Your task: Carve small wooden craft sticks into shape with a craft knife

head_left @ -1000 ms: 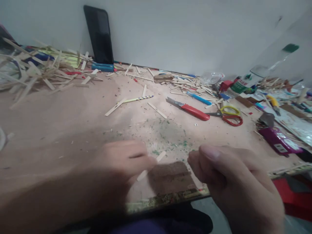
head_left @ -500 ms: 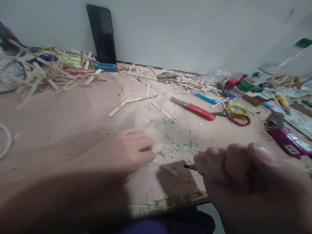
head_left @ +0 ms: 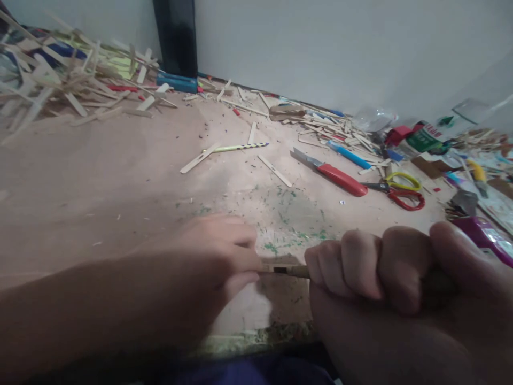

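Note:
My left hand is closed low over the table, thumb and fingers pinching a thin pale wooden stick whose end juts out to the right. My right hand makes a fist around a slim tan tool with a dark tip; its rear part is hidden in the palm. The dark tip lies against or over the stick between the two hands; exact contact is unclear. Green shavings are scattered just beyond the hands. Farther out lie a red-handled knife and scissors.
A dark phone stands upright in a blue holder by the wall. Wooden sticks pile up at the left. A patterned pencil, a blue pen-like tool, a labelled bottle and a purple item are about.
The right hand has moved left, bringing the dark tip to the stick in the left hand. The view has tilted down and shifted slightly left.

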Demonstrator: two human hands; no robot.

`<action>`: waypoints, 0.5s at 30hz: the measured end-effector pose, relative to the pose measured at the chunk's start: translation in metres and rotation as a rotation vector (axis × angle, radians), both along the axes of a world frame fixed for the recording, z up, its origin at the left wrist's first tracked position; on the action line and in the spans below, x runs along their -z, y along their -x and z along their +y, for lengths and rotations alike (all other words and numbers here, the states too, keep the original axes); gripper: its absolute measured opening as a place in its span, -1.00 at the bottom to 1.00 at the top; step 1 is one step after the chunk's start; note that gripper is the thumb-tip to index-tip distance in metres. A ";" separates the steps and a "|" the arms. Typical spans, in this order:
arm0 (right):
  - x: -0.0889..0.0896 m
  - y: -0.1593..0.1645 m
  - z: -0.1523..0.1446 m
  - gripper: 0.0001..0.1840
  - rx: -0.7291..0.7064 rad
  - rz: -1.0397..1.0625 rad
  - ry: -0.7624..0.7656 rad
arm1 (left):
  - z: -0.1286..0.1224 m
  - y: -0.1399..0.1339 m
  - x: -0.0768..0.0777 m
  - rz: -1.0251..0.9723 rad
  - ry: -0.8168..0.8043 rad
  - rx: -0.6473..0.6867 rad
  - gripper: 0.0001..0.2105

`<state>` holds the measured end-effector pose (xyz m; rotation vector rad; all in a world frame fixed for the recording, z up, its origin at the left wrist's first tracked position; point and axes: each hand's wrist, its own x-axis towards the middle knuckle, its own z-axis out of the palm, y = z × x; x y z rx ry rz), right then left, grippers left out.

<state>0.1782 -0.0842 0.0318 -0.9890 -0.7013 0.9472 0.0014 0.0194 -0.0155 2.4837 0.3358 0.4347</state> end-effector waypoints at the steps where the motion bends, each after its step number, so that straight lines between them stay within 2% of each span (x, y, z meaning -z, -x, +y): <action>1: -0.001 0.000 0.001 0.10 -0.006 0.015 0.005 | -0.001 0.001 -0.002 0.009 0.025 -0.009 -0.68; 4: -0.004 0.002 0.005 0.17 -0.030 0.032 0.044 | -0.002 0.002 0.000 0.040 0.067 -0.015 -0.71; 7: -0.005 0.004 0.005 0.20 -0.008 0.017 0.062 | -0.002 0.002 0.010 -0.003 0.073 -0.008 -0.73; 10: -0.004 0.004 0.004 0.21 0.018 -0.019 0.079 | -0.001 0.001 0.018 -0.075 0.052 0.010 -0.70; 15: -0.002 0.006 0.005 0.19 0.046 -0.060 0.037 | 0.002 0.001 0.020 -0.133 -0.046 0.037 -0.69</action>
